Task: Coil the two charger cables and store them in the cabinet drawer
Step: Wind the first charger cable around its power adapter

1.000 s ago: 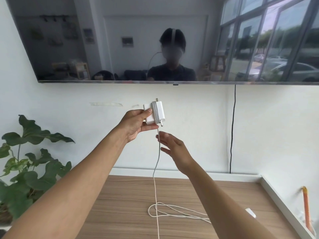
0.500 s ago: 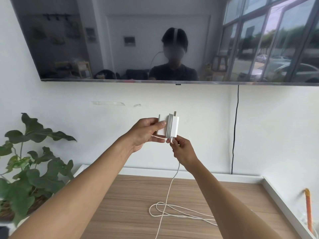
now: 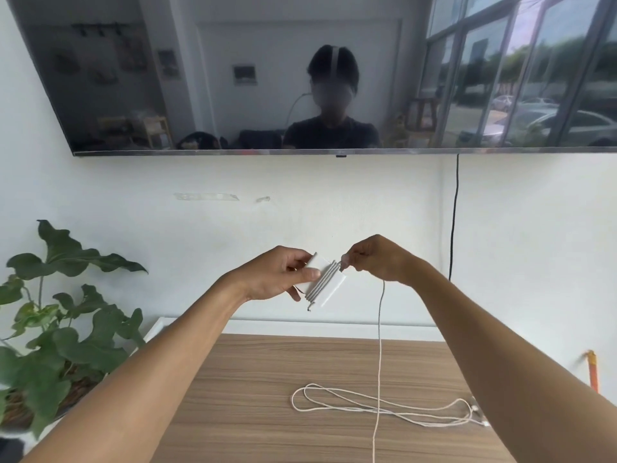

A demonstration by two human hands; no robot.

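A person's left hand (image 3: 278, 274) grips a white charger block (image 3: 325, 282) in mid-air above a wooden cabinet top (image 3: 253, 406), thumb pressed on the near face and fingers curled behind it. The block is tilted, its long side running diagonally from upper right to lower left, with several turns of white cable (image 3: 379, 345) wound side by side around its middle. The right hand (image 3: 375, 259), level with the left and just beside the block, pinches the same cable between thumb and fingertips at the block's upper edge; the remaining fingers are curled in. From that pinch the cable drops straight down, crosses in front of the cabinet top and runs out of the frame at the bottom.

On the cabinet top, well below the hands, a second white cable (image 3: 384, 404) lies in loose, flattened loops, its connector ends trailing toward the right edge near the right forearm. A leafy potted plant (image 3: 56, 329) stands to the left of the cabinet. A wall-mounted television (image 3: 233, 71) hangs above, its dark screen reflecting the room, and a black cord (image 3: 454, 215) runs down the white wall from its underside. An orange-handled object (image 3: 592, 370) stands at the far right; what it is cannot be told. No drawer is in view.
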